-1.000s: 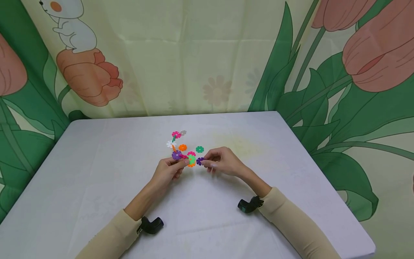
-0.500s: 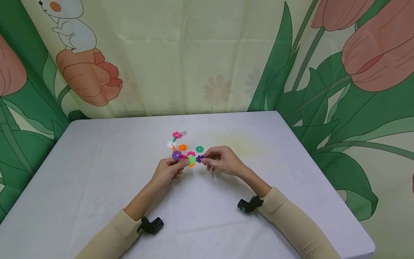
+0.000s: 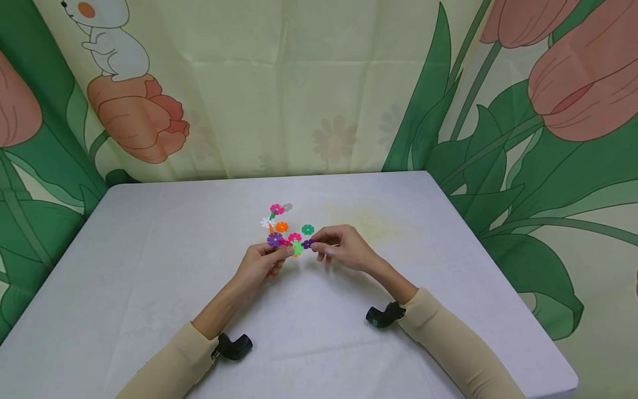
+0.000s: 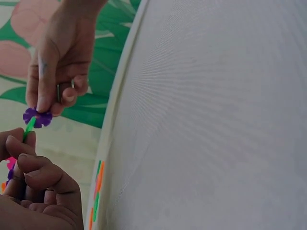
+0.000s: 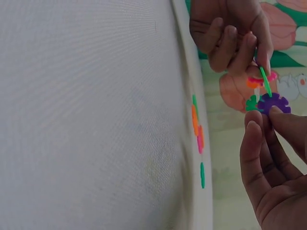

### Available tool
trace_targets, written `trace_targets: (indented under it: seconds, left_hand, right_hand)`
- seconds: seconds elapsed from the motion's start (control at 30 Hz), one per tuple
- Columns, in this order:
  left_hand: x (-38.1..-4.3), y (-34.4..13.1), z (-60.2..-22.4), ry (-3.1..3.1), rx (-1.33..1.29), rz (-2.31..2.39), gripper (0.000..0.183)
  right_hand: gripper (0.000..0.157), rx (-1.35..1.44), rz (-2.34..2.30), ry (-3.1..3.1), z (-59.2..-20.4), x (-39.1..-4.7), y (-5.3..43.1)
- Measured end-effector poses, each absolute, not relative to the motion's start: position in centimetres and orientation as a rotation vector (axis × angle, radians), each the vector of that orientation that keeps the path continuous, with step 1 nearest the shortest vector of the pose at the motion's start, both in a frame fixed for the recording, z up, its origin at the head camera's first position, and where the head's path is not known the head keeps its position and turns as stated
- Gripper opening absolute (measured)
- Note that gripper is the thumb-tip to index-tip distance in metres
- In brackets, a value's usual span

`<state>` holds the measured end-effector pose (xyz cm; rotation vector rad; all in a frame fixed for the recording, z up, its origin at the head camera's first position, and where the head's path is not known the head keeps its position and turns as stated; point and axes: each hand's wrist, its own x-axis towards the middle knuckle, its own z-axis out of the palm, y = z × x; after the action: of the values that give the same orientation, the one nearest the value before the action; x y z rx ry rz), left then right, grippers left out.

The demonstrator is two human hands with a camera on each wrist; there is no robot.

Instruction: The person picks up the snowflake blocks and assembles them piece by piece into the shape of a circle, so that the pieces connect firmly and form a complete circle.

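Observation:
Thumb and fingers of my left hand (image 3: pixel 259 269) pinch a light green notched flower disc (image 3: pixel 297 247). From it a linked chain of discs runs back: pink, a purple disc (image 3: pixel 274 239), orange, a white disc (image 3: pixel 267 223), green, a pink disc (image 3: pixel 277 209) and a greyish one. My right hand (image 3: pixel 346 249) pinches a dark purple flower disc (image 3: pixel 307 244). In the left wrist view, the green disc (image 4: pixel 29 128) is edge-on and meets the purple disc's rim (image 4: pixel 37 119). The right wrist view also shows the purple disc (image 5: pixel 274 104) against the green; how deep they interlock I cannot tell.
Loose discs lie on the white-covered table (image 3: pixel 149 277) just beyond the hands: an orange disc (image 3: pixel 281 226), a green disc (image 3: pixel 307 229) and a pink disc (image 3: pixel 294 236). Orange shows partly behind the light green disc. A printed curtain (image 3: pixel 299 111) hangs behind the table.
The purple disc in my right hand has risen slightly and turned from facing the camera to a tilted angle, closer to the green disc. The chain has shifted a little to the right.

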<state>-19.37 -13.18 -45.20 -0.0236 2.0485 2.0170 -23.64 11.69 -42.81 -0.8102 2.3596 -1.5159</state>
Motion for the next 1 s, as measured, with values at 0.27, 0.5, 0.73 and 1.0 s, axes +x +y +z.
trace_targets:
  seconds: [0.27, 0.5, 0.73, 1.0]
  left_hand:
    - [-19.4, -13.23, -45.18, 2.036, -0.006, 2.003, 0.031]
    - [-19.45, -13.37, -45.11, 2.037, 0.03, 1.967, 0.033]
    - [-19.54, -13.52, -45.11, 2.029, 0.054, 1.965, 0.032]
    - [-19.52, -13.65, -45.08, 2.039, 0.07, 1.951, 0.032]
  right_hand:
    - [0.017, -0.832, -1.528, 2.355, -42.85, -23.57, 11.54]
    - [0.018, -0.822, -1.578, 2.319, -43.06, -23.59, 11.42]
    - [0.017, -0.841, -1.625, 2.288, -43.41, -23.56, 11.24]
    - [0.016, -0.873, -1.642, 2.281, -43.5, -23.52, 11.08]
